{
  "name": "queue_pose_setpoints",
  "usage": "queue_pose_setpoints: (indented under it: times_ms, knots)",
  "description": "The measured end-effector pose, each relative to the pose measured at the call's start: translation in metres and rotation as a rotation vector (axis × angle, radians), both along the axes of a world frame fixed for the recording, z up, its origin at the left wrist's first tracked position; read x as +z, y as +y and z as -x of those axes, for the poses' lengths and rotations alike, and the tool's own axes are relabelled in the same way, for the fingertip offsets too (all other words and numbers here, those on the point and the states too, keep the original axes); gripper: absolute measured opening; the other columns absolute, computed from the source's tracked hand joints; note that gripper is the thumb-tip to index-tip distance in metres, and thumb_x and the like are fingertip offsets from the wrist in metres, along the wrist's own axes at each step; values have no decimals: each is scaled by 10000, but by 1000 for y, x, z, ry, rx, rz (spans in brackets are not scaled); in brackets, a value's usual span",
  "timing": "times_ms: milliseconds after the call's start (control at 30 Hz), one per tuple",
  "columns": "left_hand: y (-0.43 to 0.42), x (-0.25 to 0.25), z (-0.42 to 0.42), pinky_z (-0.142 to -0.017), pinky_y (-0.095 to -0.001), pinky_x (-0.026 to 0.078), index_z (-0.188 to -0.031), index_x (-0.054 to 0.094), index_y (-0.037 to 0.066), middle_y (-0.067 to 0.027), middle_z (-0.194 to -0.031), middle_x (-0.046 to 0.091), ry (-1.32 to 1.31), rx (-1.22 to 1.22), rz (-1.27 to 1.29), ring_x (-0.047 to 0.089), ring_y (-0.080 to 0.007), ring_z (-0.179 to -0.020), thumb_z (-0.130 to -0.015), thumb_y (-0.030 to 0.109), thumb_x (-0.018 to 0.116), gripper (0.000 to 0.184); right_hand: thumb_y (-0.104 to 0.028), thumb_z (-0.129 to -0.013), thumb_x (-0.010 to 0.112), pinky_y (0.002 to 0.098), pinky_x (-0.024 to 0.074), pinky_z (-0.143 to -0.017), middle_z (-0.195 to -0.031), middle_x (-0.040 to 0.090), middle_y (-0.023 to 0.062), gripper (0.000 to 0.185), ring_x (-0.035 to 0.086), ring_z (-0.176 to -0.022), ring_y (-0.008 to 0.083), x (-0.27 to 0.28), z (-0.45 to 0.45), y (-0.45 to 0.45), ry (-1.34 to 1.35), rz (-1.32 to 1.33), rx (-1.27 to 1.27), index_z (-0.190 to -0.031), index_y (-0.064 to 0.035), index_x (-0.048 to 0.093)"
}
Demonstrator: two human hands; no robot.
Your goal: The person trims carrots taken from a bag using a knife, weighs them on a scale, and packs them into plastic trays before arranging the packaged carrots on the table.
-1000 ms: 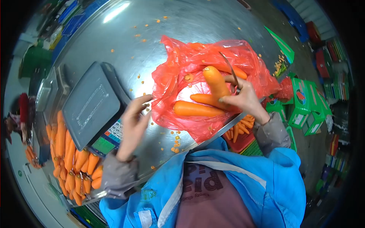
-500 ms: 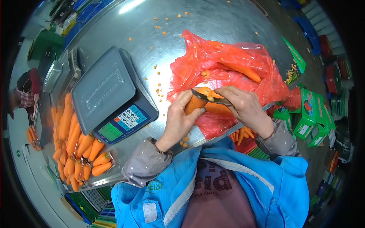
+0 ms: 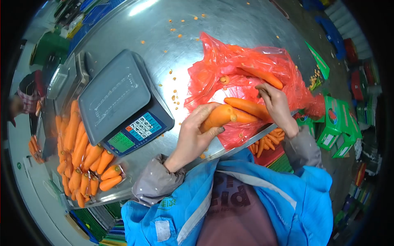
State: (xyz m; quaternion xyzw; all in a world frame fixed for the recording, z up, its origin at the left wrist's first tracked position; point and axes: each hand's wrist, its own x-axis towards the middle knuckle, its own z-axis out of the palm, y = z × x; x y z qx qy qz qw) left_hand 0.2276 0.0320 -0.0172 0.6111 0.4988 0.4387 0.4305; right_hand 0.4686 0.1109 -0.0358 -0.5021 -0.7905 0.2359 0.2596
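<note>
My left hand (image 3: 196, 133) is wrapped round a thick carrot (image 3: 216, 117), its trimmed end facing up and right. My right hand (image 3: 274, 102) is a little apart from it, over the bag, with fingers curled. A dark sliver under those fingers looks like the knife (image 3: 259, 94); most of it is hidden. Below both hands spreads a red plastic bag (image 3: 205, 78). On it lie a carrot (image 3: 246, 106) between my hands and another carrot (image 3: 262, 77) farther back.
A digital scale (image 3: 119, 92) stands left of the bag on the metal table (image 3: 172, 53). Many carrots (image 3: 80, 151) are heaped at the table's left corner. Carrot trimmings (image 3: 175, 97) are scattered about. Small carrots (image 3: 269, 141) sit below the near edge. Green boxes (image 3: 334, 123) stand right. Another person (image 3: 30, 92) is far left.
My right hand has drawn the knife away from the carrot end, moving right and up. The blade, plain before, is now mostly out of sight. My left hand keeps its carrot, now turned slightly.
</note>
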Motion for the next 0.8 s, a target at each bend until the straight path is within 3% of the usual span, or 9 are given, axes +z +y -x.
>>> queue_pose_setpoints:
  times_ms: [33,67,167,200,267,433,567,733,800]
  knots:
    - [-3,1,4,-837,-314,448,-1123,540,-27,-123,-1050,592,-13,31,43,577,-243,-942,-746,68,694,418,-60,-849,524,319,488,-618,-768,613,155,149,625,-690,249,7,0,-3,145,135,-67,-961,12,592]
    - [0,2,10,-849,-320,443,-1129,529,-10,-87,-1080,563,-253,47,273,552,-195,-982,-821,216,654,402,-60,-849,524,319,488,-618,-768,613,155,149,625,-690,249,11,5,-13,147,155,-63,-961,12,592]
    - [12,-21,24,-920,-491,432,-1196,424,30,-134,-1210,491,-1208,187,515,513,-297,-1103,-885,284,550,420,-9,-823,556,304,488,-607,-794,618,154,146,625,-685,244,18,28,-27,274,149,40,-963,16,591]
    - [12,-24,27,-920,-491,432,-1196,424,30,-134,-1210,491,-1209,189,513,513,-297,-1103,-885,284,550,420,-9,-823,556,304,488,-607,-794,618,154,146,625,-685,244,18,33,-31,273,149,43,-963,16,591]
    - [10,-30,29,-975,-499,379,-1181,431,20,-152,-1226,475,-1633,208,630,469,-294,-1155,-885,297,545,421,15,-794,580,296,489,-595,-810,621,145,181,623,-680,254,16,40,-40,290,-74,106,-975,11,591]
    - [8,-40,32,-1005,-505,345,-1143,444,31,-140,-1198,492,-1630,251,704,458,-286,-1162,-888,247,542,348,59,-614,598,326,459,-530,-710,565,83,390,594,-634,229,9,53,-48,44,-330,210,-994,-29,609]
    - [4,-40,27,-1009,-484,342,-1168,429,6,-153,-1184,506,-1613,201,637,456,-289,-1165,-896,242,533,375,42,-610,594,325,454,-528,-714,562,80,390,581,-617,223,9,63,-45,13,-408,183,-993,-27,612]
    - [1,-35,24,-1001,-489,348,-1167,428,5,-157,-1176,508,-1586,284,681,460,-289,-1157,-904,230,518,358,34,-754,544,308,469,-565,-751,591,99,267,596,-637,217,4,54,-27,-219,-479,44,-1003,-37,611]
    - [-5,-44,35,-993,-478,359,-1177,433,-5,-150,-1185,492,-1714,94,757,469,-291,-1127,-914,223,489,353,-6,-815,539,302,469,-581,-744,594,113,197,600,-642,211,-25,33,2,189,-186,-253,-995,-41,610]
